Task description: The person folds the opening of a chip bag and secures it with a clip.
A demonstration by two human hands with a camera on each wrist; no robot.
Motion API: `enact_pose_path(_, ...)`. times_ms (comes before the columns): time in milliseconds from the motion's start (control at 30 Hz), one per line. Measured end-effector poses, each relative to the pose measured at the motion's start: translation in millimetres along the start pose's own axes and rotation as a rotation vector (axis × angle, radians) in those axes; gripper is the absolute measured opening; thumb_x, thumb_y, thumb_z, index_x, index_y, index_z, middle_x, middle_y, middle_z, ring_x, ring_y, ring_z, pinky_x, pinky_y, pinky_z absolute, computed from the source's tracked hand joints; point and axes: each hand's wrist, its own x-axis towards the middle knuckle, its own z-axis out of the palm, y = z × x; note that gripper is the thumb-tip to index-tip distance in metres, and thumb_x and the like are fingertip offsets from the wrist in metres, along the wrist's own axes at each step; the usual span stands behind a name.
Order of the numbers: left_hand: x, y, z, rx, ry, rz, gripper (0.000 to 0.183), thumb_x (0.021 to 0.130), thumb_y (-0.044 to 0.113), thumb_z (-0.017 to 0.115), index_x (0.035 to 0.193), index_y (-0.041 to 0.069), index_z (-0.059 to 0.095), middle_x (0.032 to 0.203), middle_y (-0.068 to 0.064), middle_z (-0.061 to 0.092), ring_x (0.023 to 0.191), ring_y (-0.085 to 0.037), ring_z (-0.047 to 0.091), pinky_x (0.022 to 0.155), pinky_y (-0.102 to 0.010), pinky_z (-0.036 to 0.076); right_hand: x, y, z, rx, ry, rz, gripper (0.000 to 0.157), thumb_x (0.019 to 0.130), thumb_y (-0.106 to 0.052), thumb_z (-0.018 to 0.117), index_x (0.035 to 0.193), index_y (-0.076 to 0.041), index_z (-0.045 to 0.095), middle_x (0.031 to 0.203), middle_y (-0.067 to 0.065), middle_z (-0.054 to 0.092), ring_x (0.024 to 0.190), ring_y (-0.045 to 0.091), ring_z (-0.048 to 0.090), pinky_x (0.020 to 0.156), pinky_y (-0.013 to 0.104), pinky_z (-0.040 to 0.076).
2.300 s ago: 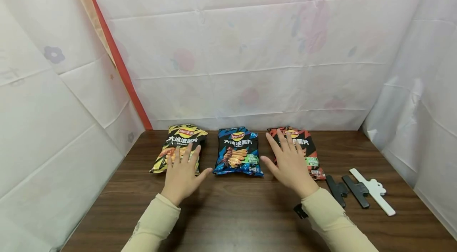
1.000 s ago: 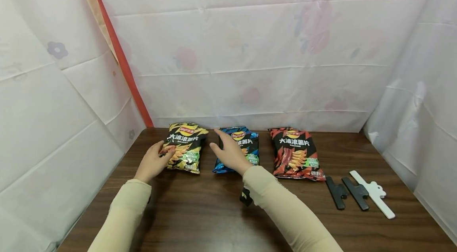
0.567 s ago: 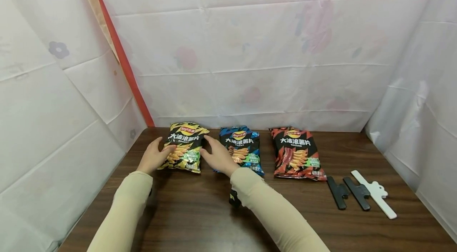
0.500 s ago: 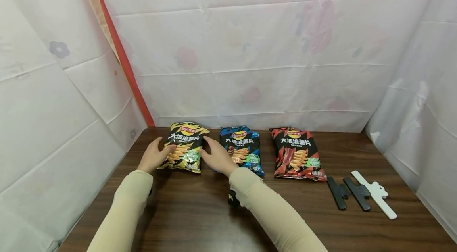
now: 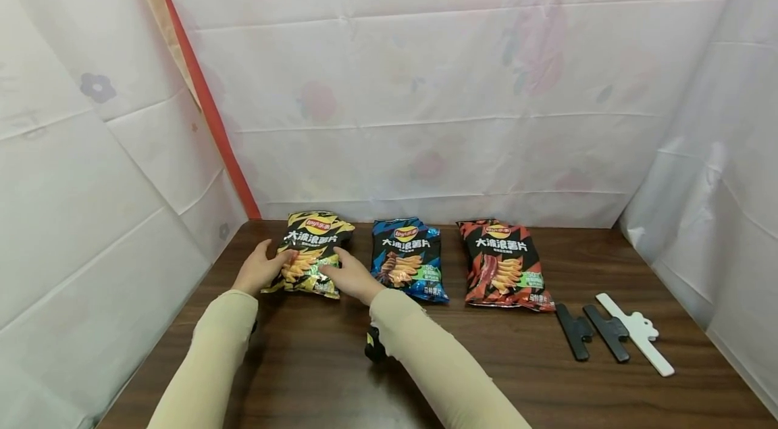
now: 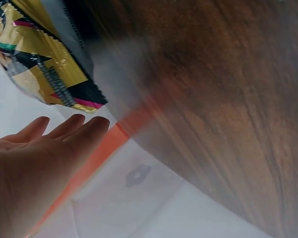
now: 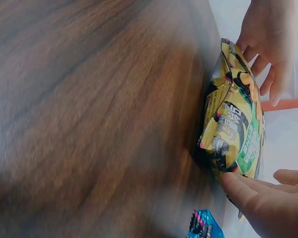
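A yellow-and-black bag of potato chips [image 5: 310,257] lies at the table's back left. My left hand [image 5: 258,270] is at its left side, the thumb over the front; in the left wrist view its extended fingers are just by a corner of the bag. On the opposite side is my right hand [image 5: 355,278], and in the right wrist view its thumb [image 7: 238,188] touches the bag's edge while the other fingers reach out loosely. Neither hand is curled round the bag. A blue chip bag [image 5: 406,257] lies right of my right hand.
A red chip bag [image 5: 504,263] lies farther right in the same row. Two black bag clips [image 5: 574,333] and a white clip [image 5: 635,334] lie at the right on the brown wooden table [image 5: 304,368]. White sheeting [image 5: 425,111] rises behind.
Both hands were spread over the table at first. The left moved to the yellow bag's left side, and the right crossed leftward past the blue bag to its right side. The bags stay put.
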Motion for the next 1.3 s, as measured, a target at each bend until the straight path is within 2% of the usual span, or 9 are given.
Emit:
enact_pose_path(167,4.4,-7.4,0.4,0.013,-0.044,-0.014,0.091,0.099,0.057,0.044,0.153,-0.010,0.012,0.155,-0.036,0.019,0.141,-0.053,0.023,0.113,-0.062,0.025,2,2,4.6,0.046,0.019,0.028,0.070,0.101,-0.045,0.050,0.158,-0.017,0.021,0.162,0.007,0.025,0.146,0.033,0.030,0.113,0.055,0.032)
enact_pose_path(367,5.9,-7.1,1.7,-0.005,-0.070,-0.005,0.090,0.100,0.058,0.040,0.150,-0.014,0.018,0.152,-0.039,0.022,0.139,-0.053,0.026,0.112,-0.062,0.027,3,4,3.8,0.085,0.014,0.058,0.072,0.100,-0.044,0.051,0.158,-0.013,0.020,0.161,0.011,0.027,0.146,0.033,0.032,0.113,0.055,0.032)
enact_pose_path(600,9.0,-4.5,7.6,-0.049,-0.042,-0.014,0.082,0.100,0.054,0.042,0.144,-0.015,0.032,0.143,-0.037,0.038,0.129,-0.048,0.041,0.109,-0.059,0.034,6,7,7.1,0.110,0.016,0.104,0.073,0.098,-0.046,0.055,0.156,-0.011,0.027,0.159,0.012,0.031,0.144,0.034,0.034,0.112,0.055,0.034)
enact_pose_path(733,8.9,-5.1,9.5,-0.049,-0.033,-0.040,0.082,0.101,0.053,0.041,0.143,-0.016,0.032,0.144,-0.038,0.036,0.129,-0.049,0.040,0.110,-0.058,0.032,7,8,8.4,0.165,0.036,0.115,0.069,0.099,-0.041,0.055,0.154,-0.007,0.031,0.158,0.014,0.033,0.143,0.036,0.035,0.112,0.054,0.035)
enact_pose_path(933,7.0,-4.8,11.3,-0.048,-0.042,-0.024,0.084,0.101,0.054,0.038,0.144,-0.017,0.029,0.145,-0.039,0.034,0.132,-0.051,0.038,0.110,-0.059,0.032,7,8,8.9,0.256,0.050,0.143,0.066,0.100,-0.036,0.054,0.152,-0.003,0.032,0.155,0.017,0.036,0.137,0.037,0.044,0.108,0.050,0.041)
enact_pose_path(1100,4.2,-4.1,14.0,-0.071,-0.047,-0.010,0.084,0.101,0.054,0.041,0.145,-0.016,0.030,0.146,-0.038,0.035,0.132,-0.050,0.039,0.110,-0.058,0.033,5,10,7.9,0.264,0.055,0.160,0.066,0.099,-0.036,0.057,0.152,-0.003,0.034,0.156,0.017,0.035,0.137,0.038,0.044,0.107,0.051,0.041)
enact_pose_path(1300,0.2,-6.5,13.3,-0.100,-0.003,0.015,0.086,0.097,0.059,0.044,0.142,-0.014,0.036,0.137,-0.036,0.044,0.116,-0.043,0.047,0.102,-0.055,0.040,3,11,7.8,0.342,0.032,0.142,0.066,0.099,-0.034,0.058,0.151,-0.002,0.034,0.156,0.018,0.034,0.141,0.037,0.038,0.109,0.051,0.040)
